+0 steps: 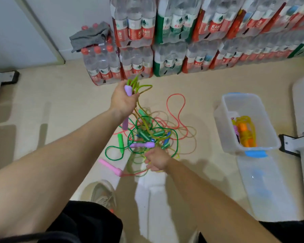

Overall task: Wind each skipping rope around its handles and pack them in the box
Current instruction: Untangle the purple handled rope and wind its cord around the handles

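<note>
Left hand point(124, 100) curled round purple handle point(128, 90), rope point(144, 87) held high; right hand point(157, 161) low over pile point(147, 134), grip unclear; risk: tangled strands drag neighbours up.

Both bare arms are stretched forward and down. The left hand point(124, 100) is raised, its back turned to the camera and its fingers curled round a handle point(127, 90). The right hand point(157, 161) is held lower and nearer the body, fingers bent downward. Whether anything is gripped there cannot be told.
</note>
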`<state>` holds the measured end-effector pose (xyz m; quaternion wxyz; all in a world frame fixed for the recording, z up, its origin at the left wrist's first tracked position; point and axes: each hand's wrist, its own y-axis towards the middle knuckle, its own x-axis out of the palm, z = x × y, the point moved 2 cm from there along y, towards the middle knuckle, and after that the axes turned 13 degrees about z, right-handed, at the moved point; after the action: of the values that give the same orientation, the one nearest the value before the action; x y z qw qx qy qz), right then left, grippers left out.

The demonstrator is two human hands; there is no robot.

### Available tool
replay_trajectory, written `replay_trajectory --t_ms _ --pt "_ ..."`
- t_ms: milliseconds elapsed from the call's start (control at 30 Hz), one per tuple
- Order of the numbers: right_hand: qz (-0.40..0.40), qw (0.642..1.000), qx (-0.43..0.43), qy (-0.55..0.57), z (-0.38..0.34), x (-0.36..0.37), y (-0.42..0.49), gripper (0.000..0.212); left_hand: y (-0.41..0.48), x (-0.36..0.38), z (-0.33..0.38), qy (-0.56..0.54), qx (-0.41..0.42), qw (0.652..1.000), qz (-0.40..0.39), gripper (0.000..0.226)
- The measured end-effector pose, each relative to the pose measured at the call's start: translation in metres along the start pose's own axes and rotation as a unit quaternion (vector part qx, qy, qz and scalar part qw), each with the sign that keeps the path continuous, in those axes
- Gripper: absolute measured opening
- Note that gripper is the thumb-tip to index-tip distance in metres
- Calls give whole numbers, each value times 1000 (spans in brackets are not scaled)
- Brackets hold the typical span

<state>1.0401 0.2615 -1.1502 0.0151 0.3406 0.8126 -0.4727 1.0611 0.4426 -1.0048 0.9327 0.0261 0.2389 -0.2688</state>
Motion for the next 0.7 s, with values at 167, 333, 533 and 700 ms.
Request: replay_trajectory --t_ms 167,333,533,700 --pt "94 971 91 202 -1 46 58 34 34 16 -48 -23 -44 999 13 24" --pt "198 889 181 370 1 69 112 38 52 22 -79 -16 -86 996 31 23" --pt "185 878 204 391 18 76 140 25 52 25 -97 -29 -141 990 15 21" --pt "262 902 148 309 31 66 144 30 53 16 -96 7 -124 992 17 23"
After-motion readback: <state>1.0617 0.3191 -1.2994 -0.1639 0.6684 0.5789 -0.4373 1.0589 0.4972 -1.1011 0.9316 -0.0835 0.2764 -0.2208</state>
